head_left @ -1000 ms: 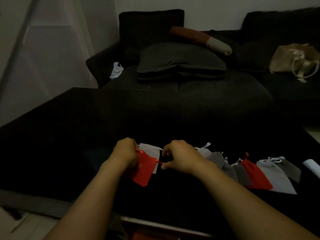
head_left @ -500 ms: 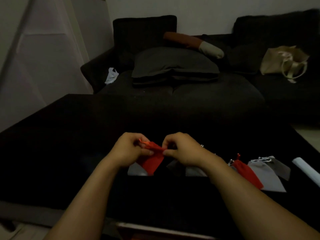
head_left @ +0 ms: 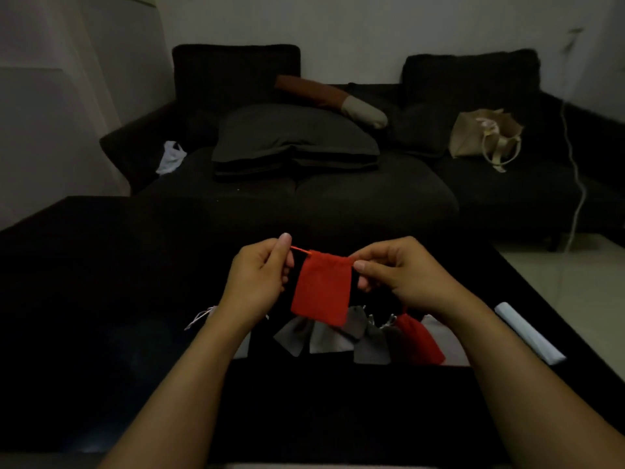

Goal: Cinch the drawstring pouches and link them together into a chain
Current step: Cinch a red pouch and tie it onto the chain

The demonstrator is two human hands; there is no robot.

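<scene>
A red drawstring pouch (head_left: 321, 288) hangs in the air above the black table (head_left: 101, 299), held up between both hands. My left hand (head_left: 258, 277) pinches the orange-red drawstring (head_left: 299, 250) that sticks out of the pouch's top left corner. My right hand (head_left: 400, 274) pinches the pouch's top right corner. Below, a row of several grey pouches (head_left: 326, 338) and another red pouch (head_left: 417, 338) lies on the table, partly hidden by my arms. A white cord end (head_left: 198, 319) shows left of my left wrist.
A white rolled sheet (head_left: 527, 333) lies near the table's right edge. Beyond the table stands a dark sofa (head_left: 338, 194) with cushions, a beige tote bag (head_left: 483, 137) and a white plastic bag (head_left: 170, 157). A white cable (head_left: 576, 184) hangs at the right.
Both hands have lifted the red pouch off the row and spread apart. The pouch now hangs flat, and the left hand has drawn its string out to the left.
</scene>
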